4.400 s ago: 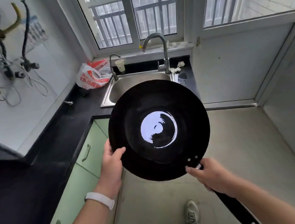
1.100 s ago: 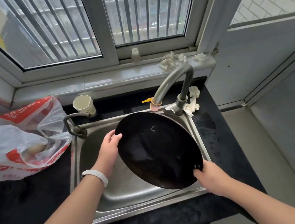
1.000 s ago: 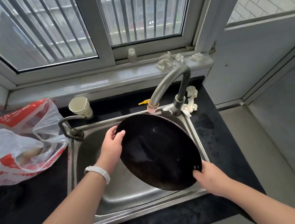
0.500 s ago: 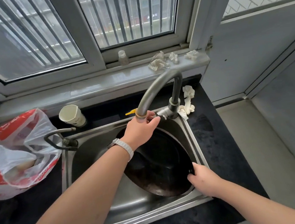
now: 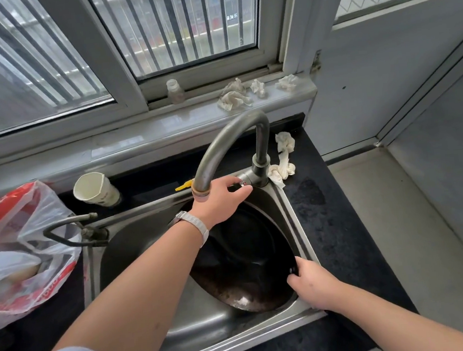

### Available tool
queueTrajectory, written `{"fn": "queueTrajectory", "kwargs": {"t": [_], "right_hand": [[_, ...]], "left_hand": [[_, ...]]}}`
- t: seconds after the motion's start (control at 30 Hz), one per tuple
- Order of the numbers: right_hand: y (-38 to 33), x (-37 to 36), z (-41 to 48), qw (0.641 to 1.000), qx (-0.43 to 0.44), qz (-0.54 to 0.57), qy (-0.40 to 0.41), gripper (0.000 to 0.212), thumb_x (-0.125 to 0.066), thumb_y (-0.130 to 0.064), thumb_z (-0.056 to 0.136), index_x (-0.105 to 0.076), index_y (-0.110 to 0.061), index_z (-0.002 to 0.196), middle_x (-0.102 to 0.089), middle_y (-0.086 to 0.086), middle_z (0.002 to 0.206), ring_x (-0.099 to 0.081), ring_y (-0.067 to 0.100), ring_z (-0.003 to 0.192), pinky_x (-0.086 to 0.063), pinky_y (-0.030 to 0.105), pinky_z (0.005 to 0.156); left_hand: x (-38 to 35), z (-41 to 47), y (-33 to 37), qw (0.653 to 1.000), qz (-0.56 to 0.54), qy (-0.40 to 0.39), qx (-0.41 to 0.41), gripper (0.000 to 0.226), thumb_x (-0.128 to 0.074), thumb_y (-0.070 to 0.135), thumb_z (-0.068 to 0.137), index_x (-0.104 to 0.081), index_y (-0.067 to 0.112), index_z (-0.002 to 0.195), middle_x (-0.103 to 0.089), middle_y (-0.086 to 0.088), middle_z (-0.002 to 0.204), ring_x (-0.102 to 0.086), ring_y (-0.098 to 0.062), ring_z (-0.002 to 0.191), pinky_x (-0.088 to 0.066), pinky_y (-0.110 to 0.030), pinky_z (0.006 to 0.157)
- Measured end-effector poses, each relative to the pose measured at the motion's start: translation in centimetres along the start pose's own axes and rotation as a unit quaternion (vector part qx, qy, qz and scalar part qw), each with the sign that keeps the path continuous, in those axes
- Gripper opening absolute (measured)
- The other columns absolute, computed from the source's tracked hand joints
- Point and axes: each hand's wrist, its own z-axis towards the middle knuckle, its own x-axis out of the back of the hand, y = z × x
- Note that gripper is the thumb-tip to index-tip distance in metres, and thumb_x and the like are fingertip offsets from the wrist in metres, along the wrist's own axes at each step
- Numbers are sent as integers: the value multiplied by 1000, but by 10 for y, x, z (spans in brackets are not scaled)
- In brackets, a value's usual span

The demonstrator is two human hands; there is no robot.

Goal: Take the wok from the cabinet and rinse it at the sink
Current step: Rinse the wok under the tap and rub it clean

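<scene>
- the wok [image 5: 246,258] lay tilted in the sink [image 5: 136,248], lower centre of the frame, its hollow facing up and its right edge against the basin's right wall.
- it looked like dark, stiff metal, probably heavy for one hand and slick once wet. a pale patch sat near its lower edge.
- the best hold seemed to be where the handle meets the rim. the handle itself was hidden under the right forearm.
- the right hand [image 5: 312,285], lower right, grasped the wok there, fingers curled over the rim by the rivets, wrist low over the sink's front corner.
- the left hand [image 5: 221,198] reached across the basin, arm stretched diagonally from lower left, watch on the wrist. its fingers lay at the lever [image 5: 242,183] beside the faucet [image 5: 222,148] base. whether they wrapped round it or only touched it could not be told.
- no water showed under the spout, so rinsing had likely not begun. the next move probably called for working the lever while the right hand steadied the wok.
- a risk, as a judgement: a one-handed hold on a wet rim could slip and knock the basin.
- a bag [image 5: 15,250] and a cup [image 5: 97,190] sat on the counter [image 5: 327,223] at left.
</scene>
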Motion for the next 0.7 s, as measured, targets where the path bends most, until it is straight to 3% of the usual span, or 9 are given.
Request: {"fn": "queueTrajectory", "kwargs": {"t": [0.17,0.37,0.47,0.6,0.7], "right_hand": [[3,0,2,1000,-6,13,-6,20,-50,-25,97,-62,-26,113,-65,-3,75,-55,10,60,-43,26,56],[3,0,3,1000,-6,18,-7,18,-51,-26,98,-62,-27,112,-67,-2,77,-57,11,61,-44,25,55],[2,0,4,1000,-9,14,-8,18,-51,-25,97,-62,-27,112,-67,-3,76,-58,11,61,-46,26,56],[3,-1,6,1000,-14,12,-8,18,-51,-26,96,-62,-27,111,-66,-3,71,-60,14,63,-51,32,61],[3,-2,8,1000,-16,12,-8,19,-52,-26,97,-62,-28,112,-65,-3,72,-59,14,64,-50,31,61]], "left_hand": [[1,2,-1,1000,0,-11,5,51,-60,60,93,-62,36,138,-63,17,113,-52,7,73,-32,-4,53],[4,2,-5,1000,-5,-26,-4,47,-61,57,93,-62,37,135,-69,11,110,-67,-6,69,-47,-15,53],[4,2,-6,1000,-8,-28,-7,47,-62,54,94,-62,35,136,-66,12,110,-70,-10,78,-55,-20,60],[3,5,-10,999,-24,-38,-6,39,-62,46,95,-63,34,133,-75,-3,99,-61,-9,63,-49,-20,52],[1,9,-16,999,-28,-38,-9,39,-63,45,95,-63,34,132,-73,1,103,-61,-8,63,-47,-16,49]]}}
